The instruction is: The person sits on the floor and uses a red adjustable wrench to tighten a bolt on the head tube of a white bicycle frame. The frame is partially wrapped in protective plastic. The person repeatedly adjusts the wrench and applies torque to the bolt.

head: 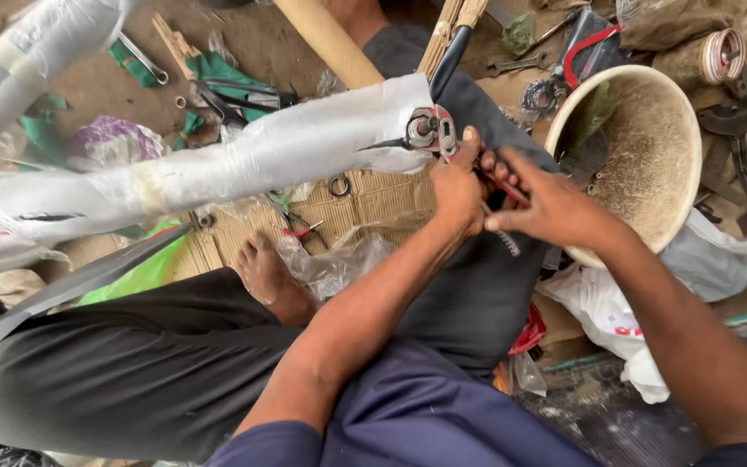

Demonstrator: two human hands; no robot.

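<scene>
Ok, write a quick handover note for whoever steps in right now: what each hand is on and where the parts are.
Left hand: gripping the metal fitting at the end of the plastic-wrapped frame tube, which lies across the lap.
Right hand: pinching a thin red-handled tool with a small spring hanging just below the fingers.
Nearby: round basin to the right, spanners on the ground beyond the tube.
Done: tube is still wrapped; fitting in place.
Left: whether the fitting is tight cannot be told.

a floor-level repair workshop: scattered spanners [142, 59], pliers [303, 230], cardboard matting [373, 201], a dusty basin [650, 156]
</scene>
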